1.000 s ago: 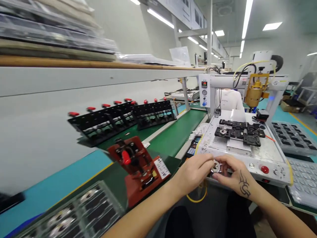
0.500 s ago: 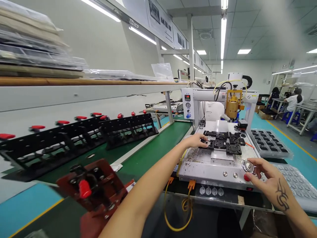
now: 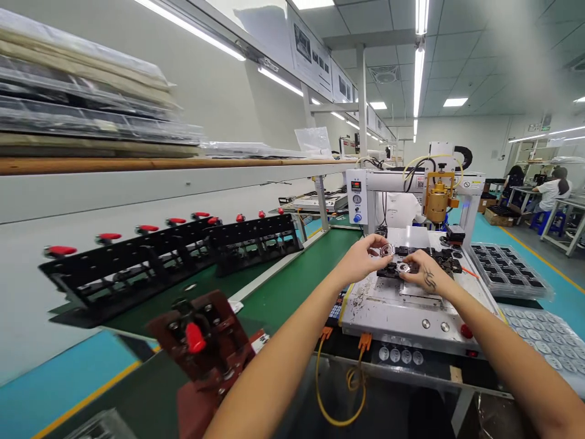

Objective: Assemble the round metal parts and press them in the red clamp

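Observation:
My left hand [image 3: 363, 259] pinches a round silver watch case [image 3: 387, 250], held up just above the left end of the black fixture [image 3: 452, 263]. Beside it, my right hand [image 3: 424, 273] grips a second watch case [image 3: 403, 267] between thumb and fingers, low at the fixture's front left. Whether this second case touches its seat I cannot tell. The fixture lies on the white bed of a benchtop machine [image 3: 365, 314], and my hands cover part of it.
Behind the fixture hangs a brass-coloured machine head [image 3: 437, 204]. To the right are a tray of black parts [image 3: 509, 268] and a tray of round discs [image 3: 543, 335]. A red emergency button [image 3: 466, 331] sits at the front. On the left stand a green conveyor [image 3: 292, 286] and a dark red clamp [image 3: 205, 341].
My right hand has carried its watch case from the machine's front right corner to the fixture. My left hand has lifted a watch case off the fixture's left end. The view has shifted slightly.

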`<state>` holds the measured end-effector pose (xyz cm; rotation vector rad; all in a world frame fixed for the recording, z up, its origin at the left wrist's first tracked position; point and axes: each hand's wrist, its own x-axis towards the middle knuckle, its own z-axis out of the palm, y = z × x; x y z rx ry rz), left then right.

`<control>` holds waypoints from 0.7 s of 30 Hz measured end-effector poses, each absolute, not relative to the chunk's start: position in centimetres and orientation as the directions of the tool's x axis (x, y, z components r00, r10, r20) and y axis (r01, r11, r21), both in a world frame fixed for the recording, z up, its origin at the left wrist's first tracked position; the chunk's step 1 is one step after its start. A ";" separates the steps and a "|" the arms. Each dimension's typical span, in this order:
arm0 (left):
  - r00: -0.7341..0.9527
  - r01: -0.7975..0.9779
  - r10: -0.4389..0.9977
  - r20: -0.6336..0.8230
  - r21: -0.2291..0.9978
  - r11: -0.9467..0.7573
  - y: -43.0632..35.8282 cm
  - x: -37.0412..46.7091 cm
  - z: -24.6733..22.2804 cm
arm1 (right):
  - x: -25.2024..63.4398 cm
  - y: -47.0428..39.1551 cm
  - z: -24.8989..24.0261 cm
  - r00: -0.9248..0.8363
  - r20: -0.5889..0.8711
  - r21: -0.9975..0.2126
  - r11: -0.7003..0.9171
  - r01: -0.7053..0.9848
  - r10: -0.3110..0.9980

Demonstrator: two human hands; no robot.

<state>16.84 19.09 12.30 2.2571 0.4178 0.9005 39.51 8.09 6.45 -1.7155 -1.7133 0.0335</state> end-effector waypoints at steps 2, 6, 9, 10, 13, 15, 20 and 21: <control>0.685 -0.007 0.489 0.540 0.676 -0.737 17.2 15.0 12.3 | 39.6 11.4 6.7 0.109 0.367 -0.472 0.084 0.878 0.924; 0.653 0.075 0.533 0.538 0.655 -0.752 14.4 10.7 11.4 | 39.9 15.1 6.6 0.089 0.211 -0.441 0.013 0.898 0.974; 0.631 0.133 0.580 0.516 0.664 -0.736 13.3 7.7 10.2 | 40.1 15.6 6.2 0.070 0.149 -0.421 -0.001 0.907 0.986; 0.624 0.147 0.594 0.509 0.669 -0.728 13.1 6.9 9.8 | 40.1 15.6 6.1 0.067 0.147 -0.415 0.000 0.910 0.987; 0.598 0.152 0.631 0.494 0.703 -0.695 12.6 5.6 8.5 | 39.8 15.5 6.1 0.078 0.189 -0.395 0.003 0.919 0.979; 0.590 0.102 0.643 0.489 0.744 -0.660 12.2 5.7 7.8 | 39.4 15.4 6.2 0.100 0.242 -0.387 0.001 0.922 0.965; 0.644 -0.011 0.659 0.388 0.867 -0.499 10.5 7.2 5.1 | 39.2 11.3 6.3 0.174 0.462 -0.396 0.027 0.918 0.870; 0.649 -0.009 0.668 0.364 0.882 -0.471 10.2 7.3 4.2 | 39.5 9.2 6.0 0.198 0.511 -0.400 0.028 0.916 0.837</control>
